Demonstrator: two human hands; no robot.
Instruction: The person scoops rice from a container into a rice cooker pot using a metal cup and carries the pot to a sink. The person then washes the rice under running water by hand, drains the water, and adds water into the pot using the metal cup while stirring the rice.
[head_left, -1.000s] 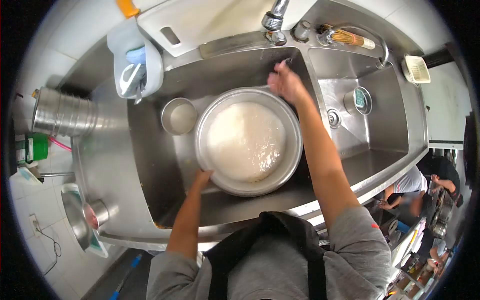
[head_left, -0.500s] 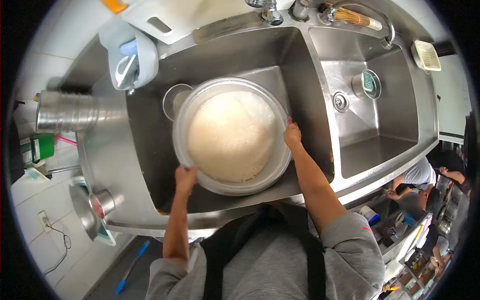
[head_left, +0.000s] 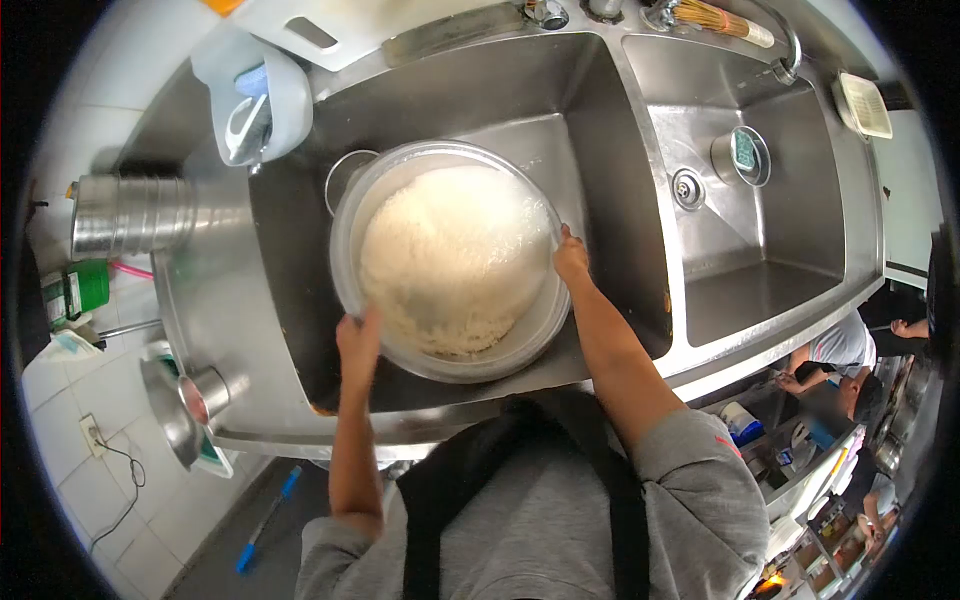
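The bowl (head_left: pixel 545 318) is in the larger sink (head_left: pixel 612 200), near the person's side. The left hand (head_left: pixel 358 337) holds its rim at the near left, and the right hand (head_left: pixel 571 256) grips the rim on the right; both hands are closed on the metal. The left hand is a little blurred, so I cannot tell how its fingers lie underneath. Such a hold, from two sides, probably serves to balance a wide and heavy load, and the deep walls of the sink would catch what spills. Whether the bowl rests on the sink's bottom or is slightly raised, I cannot tell.

Inside the bowl there is a large mass of white grains (head_left: pixel 455 260), which looks like rice. It shines as if wet, and a part at the near side looks greyer.

A pot (head_left: pixel 345 172) is partly hidden behind the bowl's far left edge; its content I cannot see. At the sink's far left corner, a white tub (head_left: pixel 208 98) keeps a blue cloth (head_left: pixel 252 81) and a white-handled tool (head_left: pixel 240 126), perhaps to have them within reach. In the smaller sink, a cup (head_left: pixel 762 168) contains a green scrubber (head_left: pixel 743 150), beside the drain (head_left: pixel 688 188).
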